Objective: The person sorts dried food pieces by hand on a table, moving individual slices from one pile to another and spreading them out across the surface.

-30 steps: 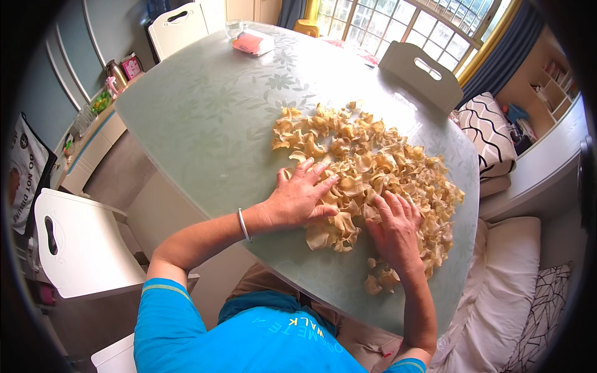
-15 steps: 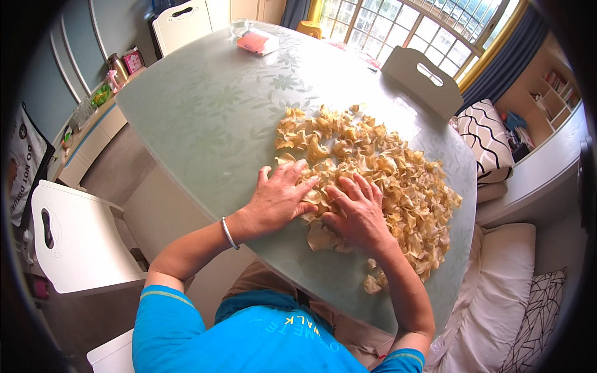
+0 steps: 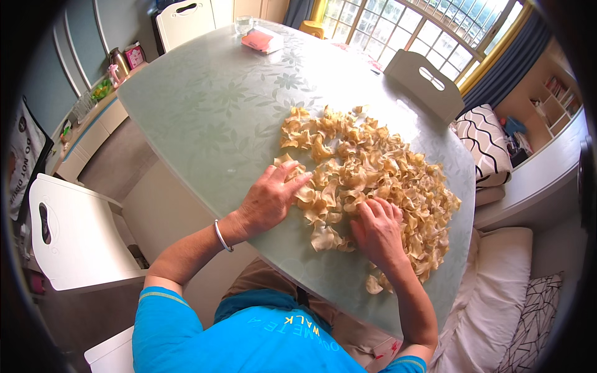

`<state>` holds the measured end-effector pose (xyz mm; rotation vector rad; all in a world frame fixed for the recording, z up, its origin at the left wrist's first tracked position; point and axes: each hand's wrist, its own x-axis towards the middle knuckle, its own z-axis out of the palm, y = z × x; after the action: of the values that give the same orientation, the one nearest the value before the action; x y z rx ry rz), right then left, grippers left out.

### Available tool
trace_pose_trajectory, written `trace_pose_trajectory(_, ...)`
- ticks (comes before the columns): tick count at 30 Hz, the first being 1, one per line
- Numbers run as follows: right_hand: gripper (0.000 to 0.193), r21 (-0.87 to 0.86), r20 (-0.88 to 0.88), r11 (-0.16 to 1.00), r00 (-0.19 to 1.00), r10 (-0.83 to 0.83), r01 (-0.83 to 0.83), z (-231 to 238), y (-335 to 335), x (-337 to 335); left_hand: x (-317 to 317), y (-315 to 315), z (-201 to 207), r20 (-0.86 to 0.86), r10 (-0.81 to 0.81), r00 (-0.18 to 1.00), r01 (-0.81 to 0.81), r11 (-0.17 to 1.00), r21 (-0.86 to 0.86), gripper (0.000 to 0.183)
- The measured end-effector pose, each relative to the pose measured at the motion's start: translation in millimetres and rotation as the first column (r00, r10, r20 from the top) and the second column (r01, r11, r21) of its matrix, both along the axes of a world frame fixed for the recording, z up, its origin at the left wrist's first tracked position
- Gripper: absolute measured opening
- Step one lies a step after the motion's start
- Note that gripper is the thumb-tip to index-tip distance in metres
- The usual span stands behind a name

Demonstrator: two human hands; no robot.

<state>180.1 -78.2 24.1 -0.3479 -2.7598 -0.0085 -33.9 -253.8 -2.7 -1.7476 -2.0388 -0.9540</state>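
Note:
A wide pile of thin, curled, tan dried slices [image 3: 404,177] lies spread on the frosted glass table [image 3: 186,124]. My left hand [image 3: 267,198], with a silver bangle on its wrist, rests at the pile's left edge. Its thumb and index finger are apart, touching slices there. Over the near middle of the pile is my right hand [image 3: 380,231], its fingers bent downward and its thumb held out to the side. The right fingertips are partly hidden among the slices, and no slice is lifted in either hand.
At the far end of the table are a tissue pack [image 3: 262,40] and a drinking glass [image 3: 244,25]. White chairs stand at the left [image 3: 81,233] and far left; a grey-looking chair [image 3: 426,84] is at the far right. A cushioned seat [image 3: 491,292] runs along the right.
My right hand has moved right and slightly nearer me, and its fingers are more bent. Slices once under it now show between the hands. My left fingers have drawn closer together.

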Motion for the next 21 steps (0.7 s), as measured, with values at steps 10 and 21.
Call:
trace_pose_trajectory(10, 0.057, -0.129, 0.058, 0.982, 0.987, 0.148, -0.140, 0, -44, -4, 12, -4, -2, 0.196, -0.004, 0.981, -0.011, 0.997, 0.073, 0.063)
trace_pose_trajectory(21, 0.051, -0.046, 0.037, 0.996, 0.996, 0.081, -0.079, -14, -26, -48, 22, -15, 2, 0.162, 0.055, 0.985, -0.050, 0.998, -0.036, 0.050)
